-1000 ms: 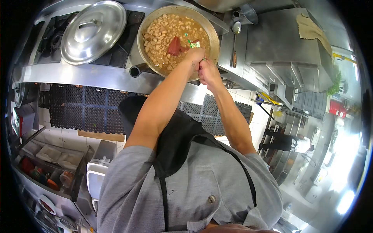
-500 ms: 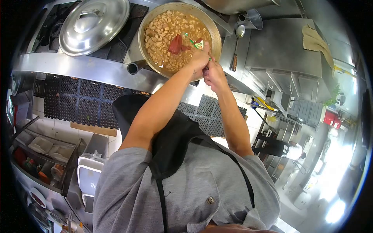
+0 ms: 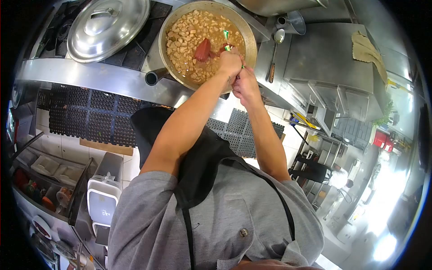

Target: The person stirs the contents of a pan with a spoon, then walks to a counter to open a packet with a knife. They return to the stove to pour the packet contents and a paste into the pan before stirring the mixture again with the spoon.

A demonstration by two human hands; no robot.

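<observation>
Over the near right part of a wide metal pan (image 3: 253,45), my two hands are close together, gripping a green and white sachet (image 3: 226,35). My left hand (image 3: 230,63) is closed around its upper part, and my right hand (image 3: 246,85) is closed just below and to the right. Most of the sachet is hidden by my fingers. Thick red paste (image 3: 203,50) lies in a lump on the diced meat in brown broth (image 3: 189,33). More red paste shows right by my left hand.
A large lid (image 3: 108,29) rests over the burners at left. The pan's hollow handle (image 3: 155,77) sticks out over the stove edge. A metal spoon (image 3: 273,58) lies on the counter at right, below a metal cup (image 3: 294,22). A cloth (image 3: 366,49) hangs farther right. Another person (image 3: 317,173) stands in the background.
My left hand has shifted slightly down and left. The sachet's visible green end now points up instead of leftward. The lump of red paste stays in place.
</observation>
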